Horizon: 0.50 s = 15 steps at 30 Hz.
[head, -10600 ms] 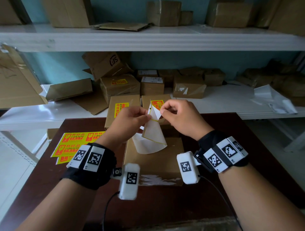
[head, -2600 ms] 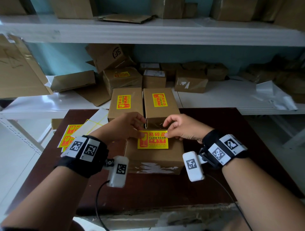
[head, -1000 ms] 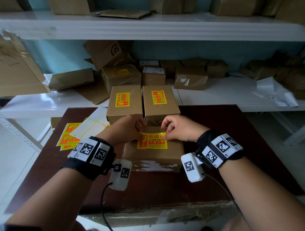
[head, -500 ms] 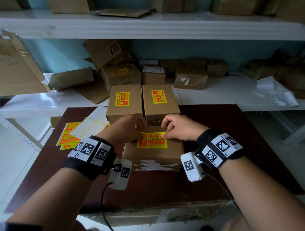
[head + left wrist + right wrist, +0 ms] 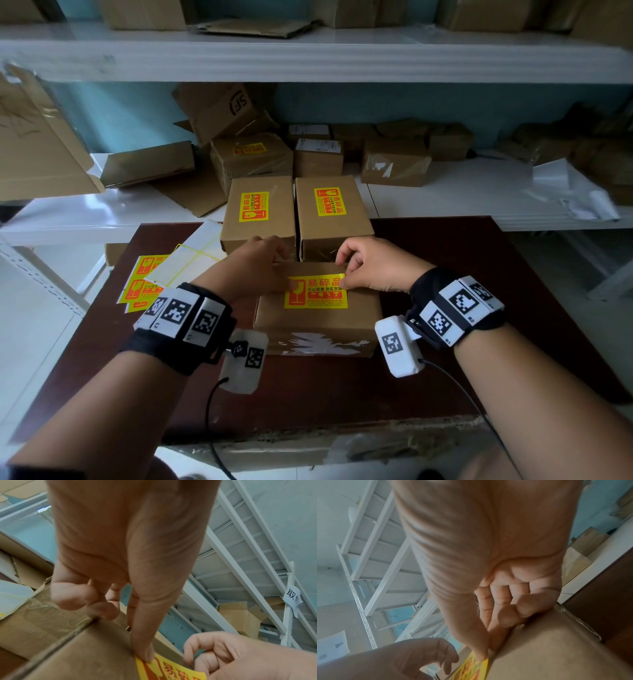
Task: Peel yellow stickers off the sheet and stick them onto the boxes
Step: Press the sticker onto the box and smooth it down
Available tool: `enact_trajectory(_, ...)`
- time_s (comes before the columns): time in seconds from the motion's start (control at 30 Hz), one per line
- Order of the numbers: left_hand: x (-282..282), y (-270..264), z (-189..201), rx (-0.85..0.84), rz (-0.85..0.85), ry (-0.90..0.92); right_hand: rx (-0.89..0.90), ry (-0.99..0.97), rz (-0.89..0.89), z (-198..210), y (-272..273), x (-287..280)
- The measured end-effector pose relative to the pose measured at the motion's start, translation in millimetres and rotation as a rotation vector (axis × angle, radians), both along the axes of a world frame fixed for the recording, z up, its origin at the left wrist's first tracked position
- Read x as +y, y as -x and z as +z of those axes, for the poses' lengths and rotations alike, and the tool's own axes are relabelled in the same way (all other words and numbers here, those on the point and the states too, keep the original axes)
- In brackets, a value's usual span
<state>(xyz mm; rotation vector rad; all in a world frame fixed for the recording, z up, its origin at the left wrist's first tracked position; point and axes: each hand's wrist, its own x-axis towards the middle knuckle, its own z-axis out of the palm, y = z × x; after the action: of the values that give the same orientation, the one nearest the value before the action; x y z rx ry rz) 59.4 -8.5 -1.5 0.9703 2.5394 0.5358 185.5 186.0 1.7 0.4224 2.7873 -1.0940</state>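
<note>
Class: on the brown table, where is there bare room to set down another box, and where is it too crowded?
Bare table lies right of the near box, out to the right edge, and in front of it along the near edge. The left side is crowded with sticker sheets. Behind, two labelled boxes fill the middle, and both hands, left hand and right hand, cover the sticker.

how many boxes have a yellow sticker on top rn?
4: near box under both hands, two boxes behind it on the table, left and right, one on the shelf. Shelf clutter may hide others.
</note>
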Motion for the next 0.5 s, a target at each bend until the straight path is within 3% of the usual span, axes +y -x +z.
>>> enact_trajectory(0.5,-6.6,4.8,0.1,-0.035,0.028,-0.013,-0.019,-0.006,-0.039,-1.4,-1.2,9.0)
